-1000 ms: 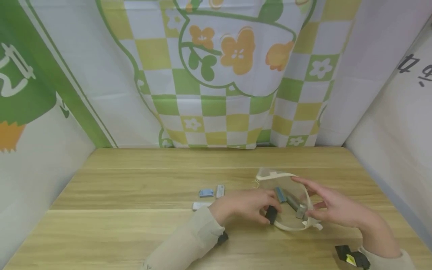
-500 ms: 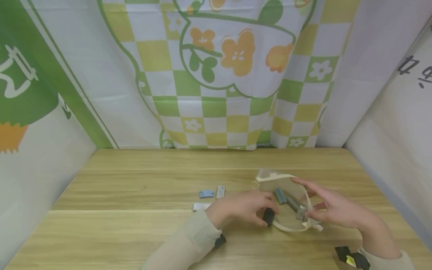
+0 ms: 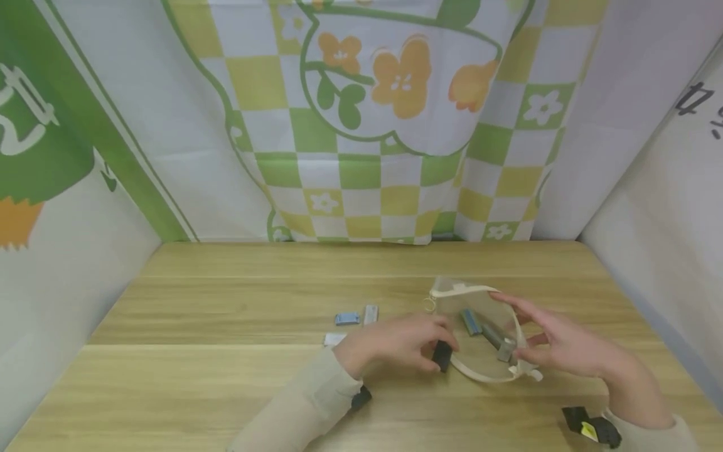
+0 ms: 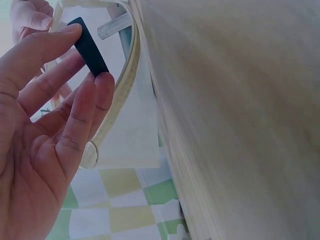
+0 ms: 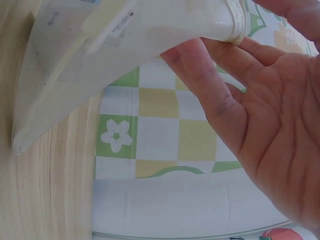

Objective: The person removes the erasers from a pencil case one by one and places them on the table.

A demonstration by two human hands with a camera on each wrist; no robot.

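Note:
In the head view my left hand (image 3: 403, 340) pinches a small flat black rectangular piece (image 3: 442, 356) at the left side of a see-through pouch's mouth. The left wrist view shows this black piece (image 4: 91, 49) edge-on between thumb and fingertips. My right hand (image 3: 567, 344) holds the right side of the pouch (image 3: 486, 378), which has a cream zip edge and gapes toward me. Inside the pouch lie a blue-green bar (image 3: 471, 322) and a grey stick-like piece (image 3: 504, 349). From the right wrist, fingers (image 5: 200, 65) show against the pouch's outside.
Left of the pouch a small blue piece (image 3: 347, 319), a pale grey piece (image 3: 370, 314) and a white piece (image 3: 333, 339) lie on the wooden table (image 3: 198, 314). The left forearm partly covers the white one. A checked curtain (image 3: 361, 169) hangs behind the table.
My left hand has drawn a little to the left with the black piece, away from the pouch's mouth. The right hand keeps its hold on the pouch.

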